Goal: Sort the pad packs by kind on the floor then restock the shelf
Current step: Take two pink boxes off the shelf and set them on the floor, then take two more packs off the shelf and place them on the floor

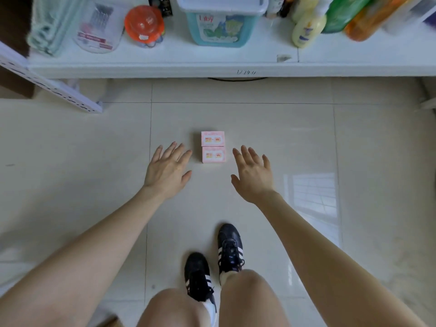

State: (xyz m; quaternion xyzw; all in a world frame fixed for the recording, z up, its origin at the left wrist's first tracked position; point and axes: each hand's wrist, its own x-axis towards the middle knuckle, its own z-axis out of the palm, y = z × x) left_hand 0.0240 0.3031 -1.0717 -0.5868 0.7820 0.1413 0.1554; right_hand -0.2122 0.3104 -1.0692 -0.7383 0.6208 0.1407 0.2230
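Two small pink pad packs lie on the tiled floor, touching end to end: the far pack (212, 138) and the near pack (213, 155). My left hand (168, 171) hovers just left of them, fingers spread, holding nothing. On the other side my right hand (253, 175) is spread the same way, a short gap from the near pack. Neither hand touches a pack. The white shelf (212, 67) runs across the top of the view.
On the shelf stand a teal lidded tub (220, 22), an orange round container (144, 23), a clear pouch (99, 29), folded green cloths (54, 22) and several bottles (335, 17). A white perforated rail (52, 88) leans at the left. My black shoes (212, 263) are below.
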